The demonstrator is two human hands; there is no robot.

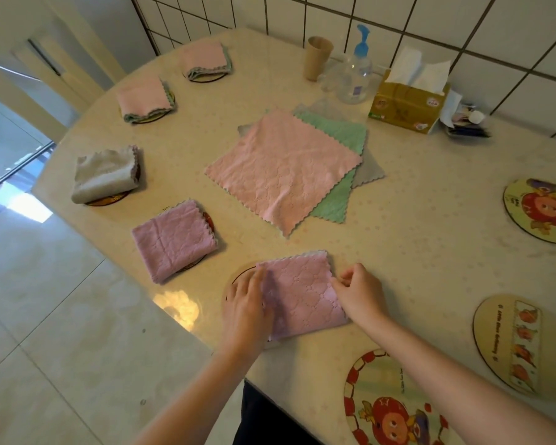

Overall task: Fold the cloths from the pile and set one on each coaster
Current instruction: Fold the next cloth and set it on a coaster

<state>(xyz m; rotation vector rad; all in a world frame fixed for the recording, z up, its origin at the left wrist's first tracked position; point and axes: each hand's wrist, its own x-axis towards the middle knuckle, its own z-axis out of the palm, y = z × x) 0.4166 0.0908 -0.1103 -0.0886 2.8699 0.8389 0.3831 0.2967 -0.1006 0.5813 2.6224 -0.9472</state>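
Desk: cream top, rounded along its left edge, tiled wall at the far edge.

Pile of cloths: mid-desk, lying flat; pink on top, green and grey beneath, corners fanned out.

Bare coasters: one at the near edge, one at the near right, one at the right edge.

Mauve cloth: folded, near the desk's near-left edge, lying over a coaster whose rim shows at its left side.

Folded cloths along the left edge, each on a coaster: mauve, grey, pink, pink toward the far left corner.

My left hand: grip wide, fingers straight, pressing flat on the left side of the mauve cloth.

My right hand: grip narrow, fingers curled, pinching the right edge of the same cloth.

Tissue box, pump bottle, tan cup: far edge, by the wall. Small clutter of sachets right of the box; I cannot tell exactly what they are.
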